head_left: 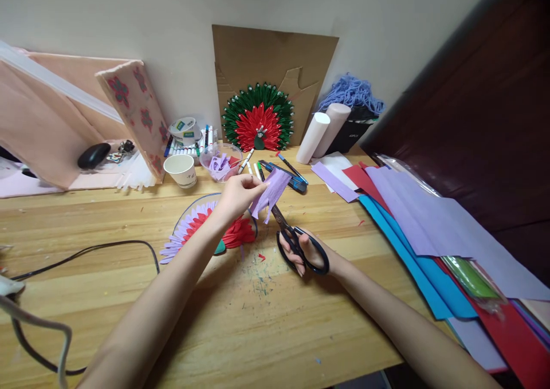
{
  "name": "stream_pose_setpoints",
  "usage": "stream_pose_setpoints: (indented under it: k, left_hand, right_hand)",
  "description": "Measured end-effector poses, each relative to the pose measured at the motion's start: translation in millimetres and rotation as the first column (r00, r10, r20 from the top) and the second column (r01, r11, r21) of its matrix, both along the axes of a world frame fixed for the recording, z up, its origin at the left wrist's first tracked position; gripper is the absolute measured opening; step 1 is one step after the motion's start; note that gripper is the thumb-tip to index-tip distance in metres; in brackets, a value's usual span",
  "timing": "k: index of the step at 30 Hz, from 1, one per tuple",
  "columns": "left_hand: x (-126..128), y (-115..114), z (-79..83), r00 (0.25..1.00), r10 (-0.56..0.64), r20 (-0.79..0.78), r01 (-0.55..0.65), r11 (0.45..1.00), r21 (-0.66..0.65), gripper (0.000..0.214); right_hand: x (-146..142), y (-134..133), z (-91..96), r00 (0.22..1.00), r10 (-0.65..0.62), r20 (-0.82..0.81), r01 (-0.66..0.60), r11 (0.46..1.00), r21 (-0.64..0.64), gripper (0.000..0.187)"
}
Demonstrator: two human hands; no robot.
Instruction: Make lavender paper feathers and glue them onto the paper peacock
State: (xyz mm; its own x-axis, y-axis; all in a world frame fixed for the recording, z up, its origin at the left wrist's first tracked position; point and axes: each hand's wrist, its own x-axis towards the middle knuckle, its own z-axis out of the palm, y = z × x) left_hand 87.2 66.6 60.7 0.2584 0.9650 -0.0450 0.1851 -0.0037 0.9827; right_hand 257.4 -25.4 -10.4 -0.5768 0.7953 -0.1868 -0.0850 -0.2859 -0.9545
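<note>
Between thumb and fingers, my left hand pinches a strip of purple crepe paper, raised above the table. Black-handled scissors are gripped in my right hand, thumb and fingers through the loops. Their blades point up at the paper's lower edge, partly hidden behind it. Under my left wrist lies a fan-shaped paper peacock with purple and red petals and a bit of green, partly covered by my forearm. Small red, green and dark paper scraps are scattered on the wood below the scissors.
A finished-looking green and red peacock leans on a cardboard sheet. Behind my left hand stand a paper cup and a clear bowl of purple scraps. Coloured paper sheets line the right side; a cable crosses the left.
</note>
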Motion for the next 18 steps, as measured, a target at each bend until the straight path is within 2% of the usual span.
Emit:
stream_pose_setpoints:
  k: [4,8,11,15,17,18]
  left_hand:
    - [-6,0,3.2,0.991,-0.12,-0.066,0.118,0.992,-0.042,0.023]
    - [-9,-3,7.7,0.97,-0.232,-0.07,0.224,0.968,-0.111,0.022]
    - [-11,-4,9.9,0.955,-0.288,-0.067,0.28,0.953,-0.114,0.022]
    - [-11,-2,7.9,0.941,-0.319,-0.115,0.307,0.945,-0.112,0.025]
    - [-10,0,7.2,0.952,-0.278,-0.126,0.269,0.96,-0.08,0.024]
    - [-10,1,7.6,0.967,-0.221,-0.128,0.217,0.975,-0.042,0.024]
  right_hand:
    - [4,-2,3.9,0.996,0.082,0.025,-0.083,0.996,0.014,0.07]
    - [6,-4,11.2,0.99,0.114,0.079,-0.119,0.991,0.062,0.07]
    - [6,-6,17.2,0.986,0.124,0.11,-0.132,0.989,0.069,0.07]
    - [7,-6,17.3,0.988,0.113,0.109,-0.121,0.99,0.065,0.069]
    - [7,-4,13.0,0.991,0.108,0.073,-0.112,0.992,0.055,0.068]
    - [6,-3,9.9,0.994,0.101,0.046,-0.103,0.994,0.046,0.068]
